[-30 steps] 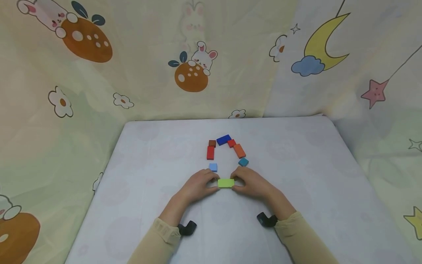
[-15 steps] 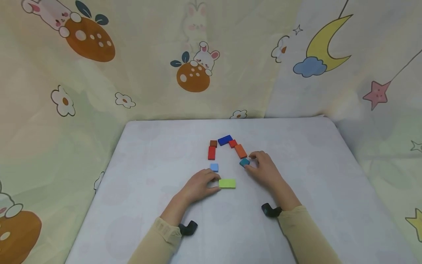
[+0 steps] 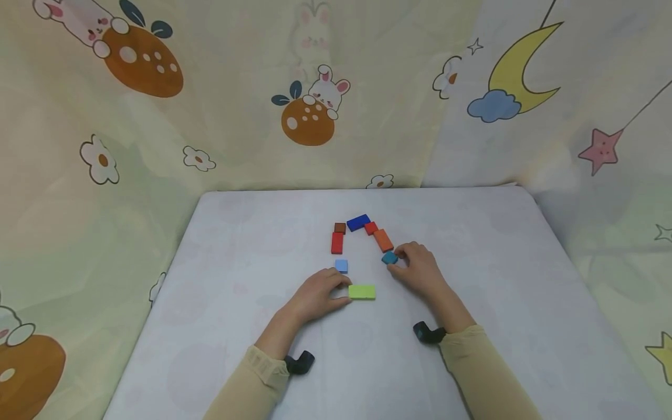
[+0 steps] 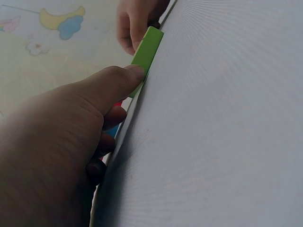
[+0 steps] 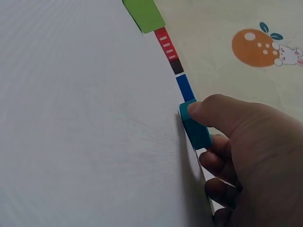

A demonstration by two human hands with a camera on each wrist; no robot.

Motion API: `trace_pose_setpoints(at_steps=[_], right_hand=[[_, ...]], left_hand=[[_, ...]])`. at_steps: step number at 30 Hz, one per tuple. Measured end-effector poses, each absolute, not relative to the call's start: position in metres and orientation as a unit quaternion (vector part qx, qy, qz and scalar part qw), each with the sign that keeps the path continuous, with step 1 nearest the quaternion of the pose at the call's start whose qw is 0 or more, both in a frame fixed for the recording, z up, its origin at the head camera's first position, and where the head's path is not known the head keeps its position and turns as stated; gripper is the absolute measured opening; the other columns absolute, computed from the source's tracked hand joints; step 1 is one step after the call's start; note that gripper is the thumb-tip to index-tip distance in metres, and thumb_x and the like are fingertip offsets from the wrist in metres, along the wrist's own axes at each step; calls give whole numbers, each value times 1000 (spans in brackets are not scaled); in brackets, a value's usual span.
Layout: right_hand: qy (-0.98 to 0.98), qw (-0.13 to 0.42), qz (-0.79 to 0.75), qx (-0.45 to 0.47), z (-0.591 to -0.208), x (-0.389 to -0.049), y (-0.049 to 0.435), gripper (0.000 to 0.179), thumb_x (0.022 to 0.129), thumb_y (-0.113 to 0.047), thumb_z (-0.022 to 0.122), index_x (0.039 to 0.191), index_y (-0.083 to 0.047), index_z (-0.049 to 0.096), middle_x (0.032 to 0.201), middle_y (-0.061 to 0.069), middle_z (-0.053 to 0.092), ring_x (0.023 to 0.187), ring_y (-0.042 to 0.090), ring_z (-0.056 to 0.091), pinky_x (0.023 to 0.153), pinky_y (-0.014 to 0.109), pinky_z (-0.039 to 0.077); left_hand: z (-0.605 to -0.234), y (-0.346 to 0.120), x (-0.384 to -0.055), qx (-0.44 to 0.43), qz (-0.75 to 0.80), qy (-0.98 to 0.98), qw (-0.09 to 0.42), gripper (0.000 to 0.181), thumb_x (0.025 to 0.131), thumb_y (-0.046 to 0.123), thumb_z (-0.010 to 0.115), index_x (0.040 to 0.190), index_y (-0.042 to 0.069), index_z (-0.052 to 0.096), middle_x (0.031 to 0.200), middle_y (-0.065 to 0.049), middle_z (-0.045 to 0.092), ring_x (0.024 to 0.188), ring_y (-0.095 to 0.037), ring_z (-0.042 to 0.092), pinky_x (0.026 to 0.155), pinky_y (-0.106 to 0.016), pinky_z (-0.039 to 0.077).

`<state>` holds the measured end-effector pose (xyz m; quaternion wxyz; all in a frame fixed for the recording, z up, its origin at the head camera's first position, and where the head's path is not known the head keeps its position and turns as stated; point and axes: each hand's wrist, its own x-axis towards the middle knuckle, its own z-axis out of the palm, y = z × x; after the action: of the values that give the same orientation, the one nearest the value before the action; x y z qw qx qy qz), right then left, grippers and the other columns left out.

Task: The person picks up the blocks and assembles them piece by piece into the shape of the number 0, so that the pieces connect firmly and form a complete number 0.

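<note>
My left hand (image 3: 318, 293) pinches the left end of a light green rectangular block (image 3: 362, 292) lying nearest me on the white table. In the left wrist view its thumb presses the side of that green block (image 4: 147, 52), and its other fingers are curled behind. Farther right, my right hand (image 3: 422, 269) holds a small teal block (image 3: 389, 258) between thumb and fingers. The right wrist view shows the thumb on one face of this teal block (image 5: 196, 126). Just above the left fingertips sits a light blue block (image 3: 342, 266).
More blocks complete a loose ring: red (image 3: 337, 243) and brown (image 3: 340, 228) on the left, dark blue (image 3: 359, 223) at the top, small red (image 3: 371, 228) and orange (image 3: 383, 240) on the right. A patterned cloth (image 3: 236, 116) hangs behind the table (image 3: 252, 233).
The right hand has let go of the green block's right end and moved up and right to the teal block, its fingers closing on it. The left hand has stayed at the green block.
</note>
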<state>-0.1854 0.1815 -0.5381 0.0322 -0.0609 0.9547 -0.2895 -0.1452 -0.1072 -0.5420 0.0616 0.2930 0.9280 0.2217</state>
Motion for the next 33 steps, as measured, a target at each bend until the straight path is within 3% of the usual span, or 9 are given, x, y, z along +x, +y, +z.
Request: trace_pose_setpoints(at_steps=[13,24,33], right_hand=[[939,71,-321,-104,-523,-169,181,33,86,-36,73,112,-19,61,105,-2,58,99,20,50,87,37,46],[936,90,-305,-151,-522,-156,177,33,85,-34,75,113,-22,61,106,-6,59,101,16,50,90,37,49],[940,70,-276,-190,-528,-154,176,32,84,-33,76,110,-20,63,104,-7,60,99,14,51,91,38,46]], left_hand=[[-541,-108,-145,295,224,927,61,39,90,48,68,123,27,65,106,14,60,94,-3,53,89,-26,51],[-542,-107,-145,292,222,928,63,38,90,48,68,122,28,65,105,14,60,94,-3,53,89,-26,51],[-540,-107,-144,286,220,930,67,38,90,48,68,122,28,65,106,14,60,95,-3,53,90,-26,51]])
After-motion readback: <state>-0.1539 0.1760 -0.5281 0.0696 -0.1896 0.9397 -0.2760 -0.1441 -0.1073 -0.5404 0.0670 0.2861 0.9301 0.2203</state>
